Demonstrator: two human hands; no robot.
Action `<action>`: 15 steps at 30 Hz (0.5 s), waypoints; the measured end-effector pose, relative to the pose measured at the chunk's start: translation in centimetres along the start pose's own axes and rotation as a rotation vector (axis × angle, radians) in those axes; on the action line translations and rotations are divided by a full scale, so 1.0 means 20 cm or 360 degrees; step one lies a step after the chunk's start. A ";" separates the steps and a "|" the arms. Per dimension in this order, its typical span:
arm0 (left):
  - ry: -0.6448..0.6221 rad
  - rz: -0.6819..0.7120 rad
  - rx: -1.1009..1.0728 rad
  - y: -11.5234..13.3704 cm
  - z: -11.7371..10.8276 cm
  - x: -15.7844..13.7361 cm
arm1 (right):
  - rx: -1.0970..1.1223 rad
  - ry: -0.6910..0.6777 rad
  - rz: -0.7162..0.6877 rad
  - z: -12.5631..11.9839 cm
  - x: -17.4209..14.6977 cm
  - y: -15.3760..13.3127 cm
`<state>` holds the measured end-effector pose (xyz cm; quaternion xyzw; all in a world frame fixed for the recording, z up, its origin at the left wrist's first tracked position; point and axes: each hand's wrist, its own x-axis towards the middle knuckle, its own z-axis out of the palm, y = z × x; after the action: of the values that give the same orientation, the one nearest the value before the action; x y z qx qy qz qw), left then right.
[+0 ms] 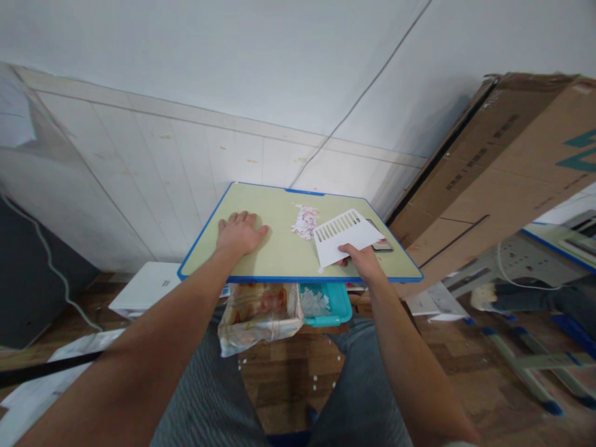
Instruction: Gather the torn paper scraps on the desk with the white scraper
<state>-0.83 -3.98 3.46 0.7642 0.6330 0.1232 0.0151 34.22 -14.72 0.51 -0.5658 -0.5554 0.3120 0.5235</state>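
Note:
My left hand (pixel 239 234) lies flat on the left part of a pale yellow-green table (pixel 274 248) with a blue edge, fingers apart and nothing under them that I can see. Between the thumb and fingers of my right hand (pixel 362 259) is a white card (pixel 342 239) with a row of slots cut along its far side. The card is over the right half of the table. Just left of it lies a pile of small pinkish-white paper pieces (pixel 306 221). A phone-like object (pixel 383 244) sits behind the card's right corner, partly hidden and blurred.
Below the table's front edge are a lined basket (pixel 261 329) and a turquoise tray (pixel 342 304) holding clear plastic bits. A tall cardboard box (pixel 493 161) stands at the right, close to the table. A white box (pixel 144 288) is at the left. A cable runs down the wall behind.

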 end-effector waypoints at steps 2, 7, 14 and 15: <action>-0.0002 -0.0005 -0.0003 0.00 0.00 0.00 | 0.0040 -0.0010 0.0028 0.00 -0.01 -0.01; -0.0017 -0.0016 -0.0004 0.00 0.00 0.00 | 0.0078 -0.0023 0.0064 0.00 -0.01 -0.03; -0.0004 -0.0003 -0.0010 -0.01 0.00 0.01 | 0.0110 -0.0010 0.0064 0.00 -0.02 -0.04; -0.0003 -0.0002 -0.0013 -0.01 0.00 0.01 | 0.0122 -0.0006 0.0068 0.00 -0.02 -0.04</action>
<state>-0.92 -3.84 3.38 0.7637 0.6330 0.1251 0.0191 33.83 -15.29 1.21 -0.5564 -0.5319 0.3451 0.5370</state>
